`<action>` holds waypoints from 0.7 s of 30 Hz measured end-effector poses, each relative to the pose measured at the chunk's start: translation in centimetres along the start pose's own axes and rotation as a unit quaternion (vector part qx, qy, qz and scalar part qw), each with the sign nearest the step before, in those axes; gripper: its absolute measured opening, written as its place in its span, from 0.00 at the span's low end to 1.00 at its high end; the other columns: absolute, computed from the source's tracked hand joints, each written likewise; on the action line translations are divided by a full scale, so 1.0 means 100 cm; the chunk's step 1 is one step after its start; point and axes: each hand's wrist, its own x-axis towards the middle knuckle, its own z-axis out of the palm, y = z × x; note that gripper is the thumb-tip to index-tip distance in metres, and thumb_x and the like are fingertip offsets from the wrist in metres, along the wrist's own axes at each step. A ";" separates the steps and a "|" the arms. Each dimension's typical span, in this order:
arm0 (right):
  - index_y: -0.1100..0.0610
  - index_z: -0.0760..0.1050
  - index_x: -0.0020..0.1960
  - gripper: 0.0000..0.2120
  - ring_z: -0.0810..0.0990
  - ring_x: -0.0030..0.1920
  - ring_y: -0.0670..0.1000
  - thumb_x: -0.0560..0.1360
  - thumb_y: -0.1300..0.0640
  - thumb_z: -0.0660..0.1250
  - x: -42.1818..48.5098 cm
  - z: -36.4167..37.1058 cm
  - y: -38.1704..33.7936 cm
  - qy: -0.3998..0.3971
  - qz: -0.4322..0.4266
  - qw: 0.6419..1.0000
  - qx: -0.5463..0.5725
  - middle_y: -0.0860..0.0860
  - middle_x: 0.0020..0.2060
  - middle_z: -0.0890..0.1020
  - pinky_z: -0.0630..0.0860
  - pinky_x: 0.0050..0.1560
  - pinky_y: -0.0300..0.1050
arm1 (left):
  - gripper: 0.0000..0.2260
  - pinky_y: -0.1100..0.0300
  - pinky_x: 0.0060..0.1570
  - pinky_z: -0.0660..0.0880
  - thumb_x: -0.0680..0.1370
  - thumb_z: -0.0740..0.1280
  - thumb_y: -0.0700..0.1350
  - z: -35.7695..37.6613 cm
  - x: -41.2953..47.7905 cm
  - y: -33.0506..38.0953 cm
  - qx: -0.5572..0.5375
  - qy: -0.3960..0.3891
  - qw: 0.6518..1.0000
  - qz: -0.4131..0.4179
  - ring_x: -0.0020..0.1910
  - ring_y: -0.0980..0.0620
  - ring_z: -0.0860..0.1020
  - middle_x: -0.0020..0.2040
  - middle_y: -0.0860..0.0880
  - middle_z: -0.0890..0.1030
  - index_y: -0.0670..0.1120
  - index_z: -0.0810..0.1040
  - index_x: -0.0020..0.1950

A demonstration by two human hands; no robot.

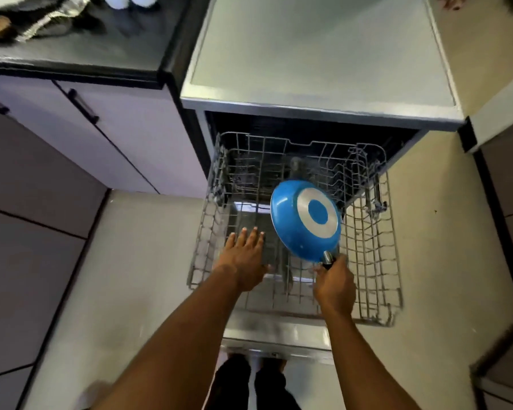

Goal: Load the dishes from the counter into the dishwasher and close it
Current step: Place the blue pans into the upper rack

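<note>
With your right hand (335,287) curled round the blue pan (305,220) handle (328,258) and your left hand (245,255) flat-fingered, set the pan tilted, underside up, into the lower rack (373,247).

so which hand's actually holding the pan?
The right hand, curled around the handle of the blue pan, whose underside faces the camera. The left hand is spread flat over the lower rack, holding nothing.

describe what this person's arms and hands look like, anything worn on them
The left hand and right hand are bare: no gloves, and no rings that show. Both arms are uncovered down to the bottom edge of the picture, with no sleeve, watch or bracelet in view.
</note>
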 end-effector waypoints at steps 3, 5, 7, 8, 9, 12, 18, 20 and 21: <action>0.58 0.69 0.59 0.12 0.80 0.47 0.57 0.78 0.57 0.66 0.046 0.017 0.005 0.028 -0.030 0.999 -0.003 0.56 0.48 0.81 0.73 0.41 0.46 | 0.33 0.45 0.76 0.39 0.84 0.51 0.59 -0.001 0.060 0.010 0.017 0.000 1.000 0.015 0.79 0.45 0.38 0.80 0.47 0.38 0.47 0.37 0.80; 0.59 0.68 0.60 0.13 0.80 0.49 0.58 0.78 0.57 0.65 0.075 0.031 0.006 0.046 -0.033 0.998 0.005 0.57 0.49 0.81 0.73 0.42 0.47 | 0.33 0.44 0.76 0.38 0.84 0.51 0.58 0.000 0.098 0.014 0.041 0.004 0.999 0.028 0.78 0.44 0.37 0.80 0.47 0.38 0.48 0.36 0.80; 0.59 0.68 0.62 0.14 0.80 0.52 0.60 0.79 0.57 0.65 0.098 0.040 0.006 0.065 -0.030 0.997 0.013 0.58 0.52 0.80 0.71 0.43 0.47 | 0.32 0.41 0.76 0.39 0.84 0.52 0.57 -0.001 0.126 0.019 0.075 0.009 0.996 0.046 0.78 0.43 0.37 0.80 0.47 0.38 0.48 0.36 0.80; 0.60 0.68 0.63 0.15 0.80 0.53 0.60 0.79 0.57 0.65 0.111 0.047 0.008 0.076 -0.027 0.997 0.012 0.58 0.53 0.80 0.70 0.42 0.47 | 0.32 0.40 0.76 0.40 0.84 0.52 0.56 0.000 0.139 0.022 0.087 0.011 0.995 0.054 0.79 0.43 0.38 0.80 0.47 0.38 0.49 0.37 0.80; 0.60 0.68 0.64 0.15 0.80 0.52 0.61 0.79 0.58 0.64 0.123 0.052 0.009 0.087 -0.028 0.996 0.007 0.58 0.53 0.80 0.69 0.42 0.46 | 0.30 0.39 0.76 0.40 0.84 0.51 0.55 0.000 0.152 0.025 0.089 0.013 0.994 0.059 0.79 0.43 0.38 0.80 0.48 0.38 0.50 0.38 0.80; 0.61 0.69 0.63 0.13 0.81 0.50 0.61 0.79 0.60 0.64 0.151 0.063 0.011 0.117 -0.027 0.993 -0.010 0.59 0.52 0.81 0.70 0.41 0.47 | 0.30 0.39 0.76 0.40 0.84 0.51 0.55 0.001 0.184 0.031 0.098 0.024 0.993 0.067 0.79 0.44 0.38 0.81 0.49 0.39 0.50 0.39 0.81; 0.61 0.67 0.66 0.17 0.80 0.51 0.61 0.79 0.62 0.62 0.183 0.077 0.001 0.152 -0.036 0.987 -0.034 0.59 0.56 0.78 0.67 0.41 0.44 | 0.33 0.38 0.75 0.39 0.83 0.50 0.59 0.015 0.219 0.030 0.143 0.011 0.988 0.060 0.78 0.42 0.36 0.81 0.48 0.41 0.48 0.37 0.80; 0.60 0.66 0.67 0.19 0.80 0.53 0.59 0.78 0.62 0.63 0.192 0.082 -0.003 0.152 -0.027 0.987 -0.052 0.58 0.57 0.77 0.66 0.41 0.42 | 0.33 0.38 0.75 0.38 0.83 0.50 0.60 0.020 0.223 0.027 0.174 0.017 0.983 0.063 0.78 0.42 0.36 0.81 0.47 0.42 0.47 0.37 0.80; 0.60 0.66 0.67 0.19 0.80 0.53 0.59 0.78 0.63 0.63 0.197 0.083 -0.004 0.156 -0.021 0.986 -0.054 0.58 0.58 0.77 0.66 0.41 0.42 | 0.33 0.38 0.75 0.38 0.82 0.50 0.60 0.022 0.224 0.026 0.185 0.019 0.980 0.064 0.78 0.41 0.35 0.81 0.47 0.43 0.47 0.38 0.80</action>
